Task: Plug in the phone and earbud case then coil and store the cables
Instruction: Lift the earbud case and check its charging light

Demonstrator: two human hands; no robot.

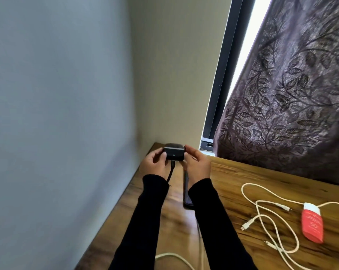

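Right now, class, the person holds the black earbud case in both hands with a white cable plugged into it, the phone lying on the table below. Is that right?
Not quite. The cable plugged into the earbud case is black, not white, as the head view shows. The left hand and right hand do hold the case, with the phone lying on the table.

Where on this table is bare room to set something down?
Bare wood lies between the right hand and the white cables, up to the curtain. Crowded: the cables and red tube; the earbud case corner.

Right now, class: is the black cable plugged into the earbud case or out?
Plugged in: the black cable meets the earbud case at its front face.
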